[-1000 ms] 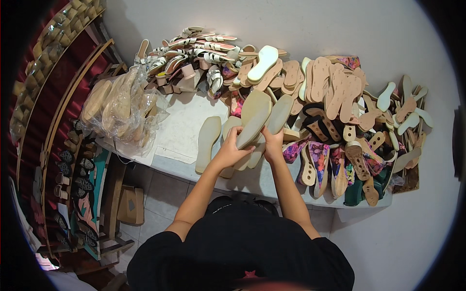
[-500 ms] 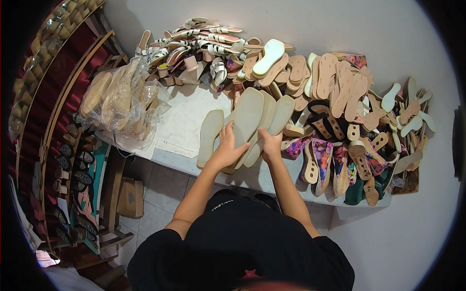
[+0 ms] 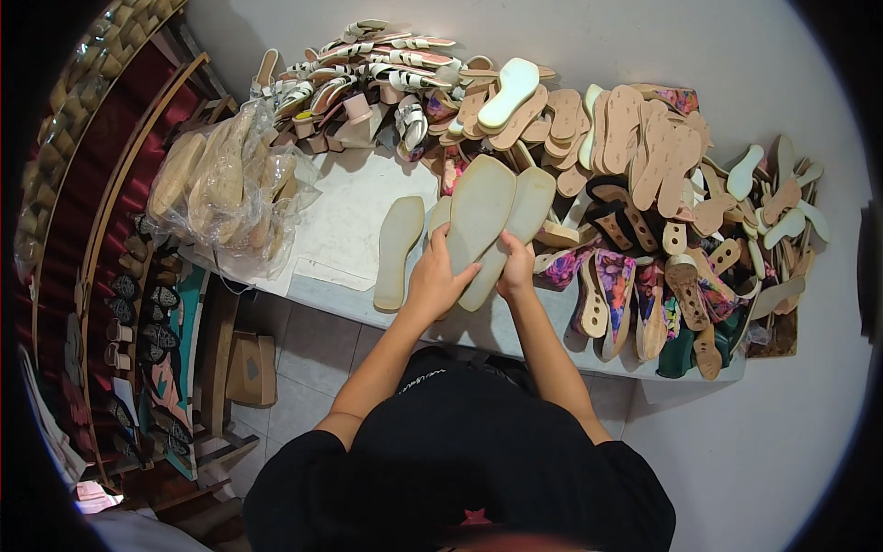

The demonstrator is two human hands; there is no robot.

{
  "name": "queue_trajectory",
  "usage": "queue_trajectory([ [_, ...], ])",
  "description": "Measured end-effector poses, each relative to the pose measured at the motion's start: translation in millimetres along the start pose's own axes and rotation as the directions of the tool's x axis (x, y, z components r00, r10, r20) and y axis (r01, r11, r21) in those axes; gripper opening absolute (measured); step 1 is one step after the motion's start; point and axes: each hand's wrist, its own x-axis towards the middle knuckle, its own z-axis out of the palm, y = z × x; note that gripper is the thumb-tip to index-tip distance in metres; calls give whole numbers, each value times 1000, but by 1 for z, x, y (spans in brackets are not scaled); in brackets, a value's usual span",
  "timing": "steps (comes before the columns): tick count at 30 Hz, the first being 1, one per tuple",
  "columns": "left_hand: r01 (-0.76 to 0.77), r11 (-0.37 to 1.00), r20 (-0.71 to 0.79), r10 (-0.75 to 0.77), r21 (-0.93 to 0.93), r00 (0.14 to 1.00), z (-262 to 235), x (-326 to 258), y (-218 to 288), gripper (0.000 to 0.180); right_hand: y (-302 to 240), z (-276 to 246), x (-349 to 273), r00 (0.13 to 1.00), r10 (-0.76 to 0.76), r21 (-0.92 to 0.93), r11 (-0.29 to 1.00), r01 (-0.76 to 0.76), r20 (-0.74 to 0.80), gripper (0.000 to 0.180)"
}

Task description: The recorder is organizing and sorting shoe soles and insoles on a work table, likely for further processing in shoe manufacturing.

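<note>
My left hand (image 3: 436, 278) is closed on the lower left edge of a pale shoe sole (image 3: 482, 207), its thumb lying across the front. My right hand (image 3: 518, 269) grips a second shoe sole (image 3: 531, 210) that fans out to the right, partly behind the first. Both soles are held up over the near part of the table. Behind my left hand shows part of another pale sole (image 3: 440, 217). A separate loose sole (image 3: 400, 247) lies lengthwise on the table to the left.
The white table (image 3: 342, 216) bears a plastic bag of wooden-looking soles (image 3: 225, 179) at left. White strappy sandals (image 3: 386, 69) are heaped at the back. Tan insoles (image 3: 621, 129) and floral wedge heels (image 3: 612, 285) crowd the right. A shoe rack (image 3: 138, 267) stands far left.
The held soles have shifted; the sole that showed between the front one and the right one is now out of sight there. Part of a sole now shows left of the front one.
</note>
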Motion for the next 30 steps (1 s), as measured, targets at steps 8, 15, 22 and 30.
queue_trajectory([
  [8, 10, 984, -42, -2, 179, 999, 8, -4, 6, 75, 9, 3, -6, 998, -61, 41, 997, 62, -8, 44],
  [15, 102, 982, -13, -101, 161, 995, 7, -6, 12, 71, 19, -2, 0, 996, -90, -52, 995, 90, 3, 50],
  [22, 150, 973, 45, -144, -176, 988, -2, 11, -58, 54, -11, 12, 3, 998, 46, -227, 973, -37, 36, 45],
  [30, 184, 982, 14, -185, 37, 983, 7, 7, -67, 53, -24, -22, 18, 987, -49, -200, 980, 18, -154, 36],
])
